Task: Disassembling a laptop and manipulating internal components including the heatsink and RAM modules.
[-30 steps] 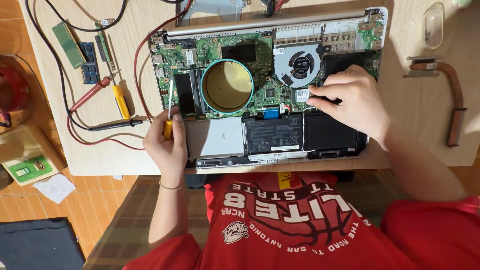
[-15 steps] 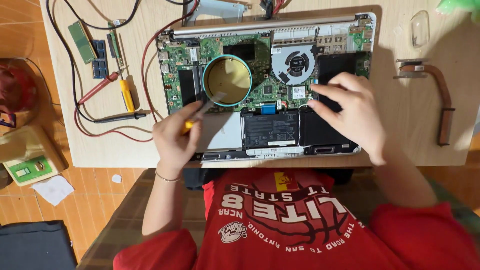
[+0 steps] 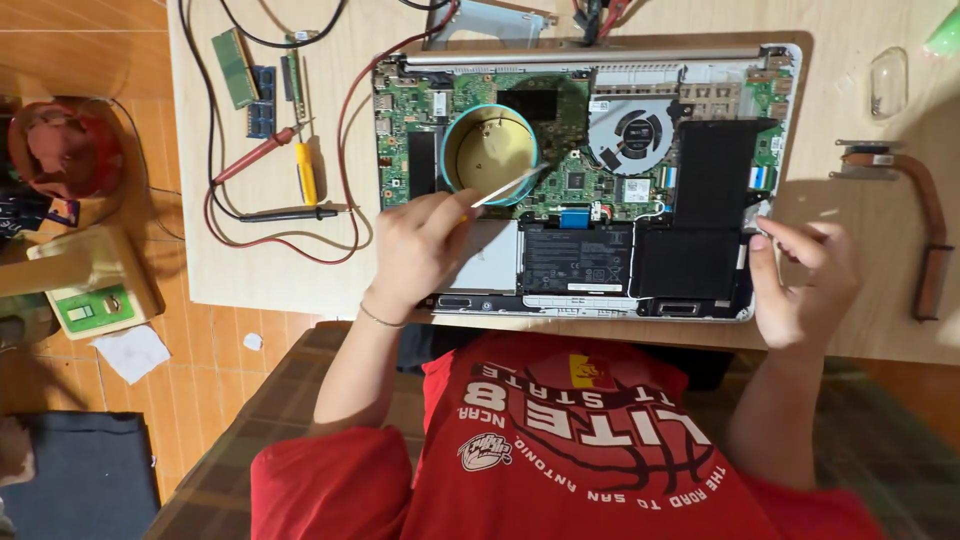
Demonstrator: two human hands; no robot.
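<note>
An opened laptop [image 3: 700, 70] lies bottom-up on the wooden table, showing its green board, fan [image 3: 637, 133] and black battery [image 3: 690, 260]. A round teal-rimmed dish [image 3: 446, 150] sits on the board. My left hand [image 3: 425, 250] grips a yellow-handled screwdriver [image 3: 510, 187], whose metal shaft points up and right to the dish's lower rim. My right hand [image 3: 805, 280] rests at the laptop's front right corner with its fingers loosely curled, touching the case edge and holding nothing.
Left of the laptop lie red and black meter probes [image 3: 255, 157] with looping wires, a yellow tool [image 3: 306, 172] and memory sticks [image 3: 235, 67]. A copper heat pipe [image 3: 925, 230] and a clear plastic piece [image 3: 888, 83] lie at the right. A red round object [image 3: 60, 150] sits off the table's left side.
My left hand swung the screwdriver from the laptop's front left edge up to the dish. My right hand left the board and battery area and moved to the front right corner.
</note>
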